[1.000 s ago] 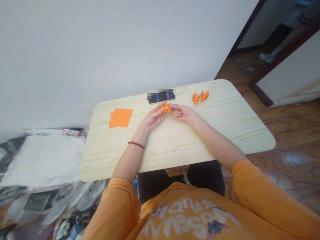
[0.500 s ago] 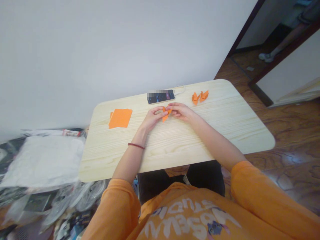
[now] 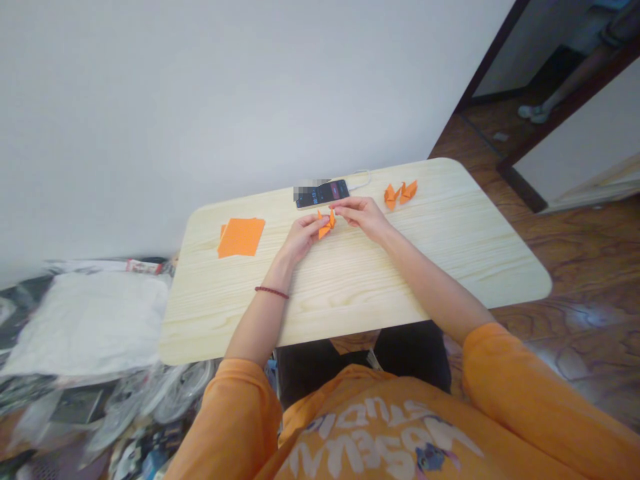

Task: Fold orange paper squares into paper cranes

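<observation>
An orange origami crane [image 3: 326, 227] is pinched in my left hand [image 3: 301, 237], held just above the table. My right hand [image 3: 364, 215] has thumb and forefinger closed on one raised point of that crane, at its upper right. Two finished-looking orange paper cranes [image 3: 391, 196] stand side by side at the table's back right. To the left of my hands lies a small stack of square orange paper [image 3: 242, 237], its sheets slightly askew.
A phone [image 3: 323, 194] with a white cable [image 3: 367, 175] lies at the back edge of the pale wooden table [image 3: 340, 293], close behind my hands. A white wall rises behind. Bagged items crowd the left side; a person's leg [image 3: 565, 83] shows beyond the doorway.
The crane has turned and shifted slightly left in my left hand, and two points now stand up. My right hand has moved its grip to one point.
</observation>
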`<state>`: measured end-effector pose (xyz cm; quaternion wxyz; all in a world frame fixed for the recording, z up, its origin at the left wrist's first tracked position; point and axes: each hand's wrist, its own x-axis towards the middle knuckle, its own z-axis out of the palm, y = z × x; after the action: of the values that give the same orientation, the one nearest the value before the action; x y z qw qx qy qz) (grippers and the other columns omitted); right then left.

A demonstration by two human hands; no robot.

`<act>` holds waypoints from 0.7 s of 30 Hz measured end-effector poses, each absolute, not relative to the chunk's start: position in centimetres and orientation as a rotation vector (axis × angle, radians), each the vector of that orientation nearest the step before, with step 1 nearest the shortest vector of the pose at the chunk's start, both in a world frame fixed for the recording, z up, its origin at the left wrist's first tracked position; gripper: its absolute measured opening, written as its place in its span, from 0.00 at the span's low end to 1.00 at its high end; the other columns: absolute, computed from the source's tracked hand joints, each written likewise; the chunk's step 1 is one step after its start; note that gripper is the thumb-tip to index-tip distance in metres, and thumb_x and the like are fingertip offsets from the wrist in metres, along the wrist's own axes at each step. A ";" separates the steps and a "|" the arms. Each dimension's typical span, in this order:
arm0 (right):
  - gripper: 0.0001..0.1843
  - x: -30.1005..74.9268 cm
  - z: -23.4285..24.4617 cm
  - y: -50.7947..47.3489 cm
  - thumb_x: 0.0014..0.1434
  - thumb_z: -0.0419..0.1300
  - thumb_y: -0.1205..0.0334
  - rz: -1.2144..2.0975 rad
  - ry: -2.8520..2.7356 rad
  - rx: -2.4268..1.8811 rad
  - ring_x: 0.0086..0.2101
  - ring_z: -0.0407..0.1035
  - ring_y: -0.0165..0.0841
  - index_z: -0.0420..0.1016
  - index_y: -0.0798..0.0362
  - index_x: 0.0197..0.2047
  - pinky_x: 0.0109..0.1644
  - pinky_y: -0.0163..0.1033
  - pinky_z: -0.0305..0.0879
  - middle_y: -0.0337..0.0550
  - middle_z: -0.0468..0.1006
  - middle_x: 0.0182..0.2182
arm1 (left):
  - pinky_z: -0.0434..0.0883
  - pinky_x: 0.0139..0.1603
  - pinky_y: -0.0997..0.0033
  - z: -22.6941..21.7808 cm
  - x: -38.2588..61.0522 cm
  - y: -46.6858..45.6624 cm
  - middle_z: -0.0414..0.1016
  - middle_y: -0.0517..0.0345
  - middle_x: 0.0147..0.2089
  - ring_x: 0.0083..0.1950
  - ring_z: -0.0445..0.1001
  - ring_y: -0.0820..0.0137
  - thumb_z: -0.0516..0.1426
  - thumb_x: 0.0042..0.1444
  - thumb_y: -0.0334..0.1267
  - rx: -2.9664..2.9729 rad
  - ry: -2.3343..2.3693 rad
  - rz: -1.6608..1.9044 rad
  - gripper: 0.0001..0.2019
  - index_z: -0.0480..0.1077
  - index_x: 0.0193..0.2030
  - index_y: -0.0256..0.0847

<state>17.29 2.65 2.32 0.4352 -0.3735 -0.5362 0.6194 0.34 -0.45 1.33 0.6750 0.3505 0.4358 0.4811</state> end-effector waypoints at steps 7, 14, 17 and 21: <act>0.15 17.3 2.3 2.5 0.42 0.68 0.55 1.581 -1.324 -0.917 0.19 0.49 0.21 0.80 0.56 0.32 0.22 0.32 0.40 0.33 0.64 0.16 | 0.69 0.34 0.77 1.3 0.1 -0.5 0.77 0.58 0.29 0.28 0.71 0.78 0.69 0.39 0.37 0.819 0.957 1.045 0.10 0.77 0.29 0.36; 0.14 17.3 2.2 2.7 0.42 0.68 0.56 1.596 -1.343 -0.920 0.19 0.50 0.22 0.78 0.56 0.30 0.22 0.33 0.40 0.33 0.65 0.17 | 0.69 0.33 0.75 1.4 0.2 -0.5 0.77 0.57 0.29 0.29 0.71 0.76 0.70 0.38 0.39 0.856 0.983 1.016 0.10 0.77 0.27 0.38; 0.12 17.4 2.3 2.6 0.43 0.67 0.57 1.572 -1.394 -0.906 0.19 0.50 0.21 0.76 0.56 0.29 0.23 0.33 0.40 0.34 0.66 0.18 | 0.68 0.30 0.76 1.5 0.1 -0.6 0.77 0.57 0.29 0.28 0.70 0.76 0.70 0.36 0.41 0.882 0.968 0.996 0.12 0.77 0.27 0.38; 0.09 17.5 2.8 2.5 0.43 0.64 0.60 1.474 -1.514 -0.863 0.21 0.55 0.23 0.73 0.56 0.27 0.25 0.32 0.48 0.35 0.69 0.21 | 0.66 0.28 0.77 1.7 0.1 -0.7 0.75 0.58 0.27 0.26 0.69 0.77 0.70 0.37 0.43 0.913 0.956 0.951 0.14 0.75 0.26 0.36</act>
<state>17.52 2.51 2.81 0.4165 -0.3438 -0.6030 0.5872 0.10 -0.68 1.68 0.6863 0.4077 0.4270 0.4248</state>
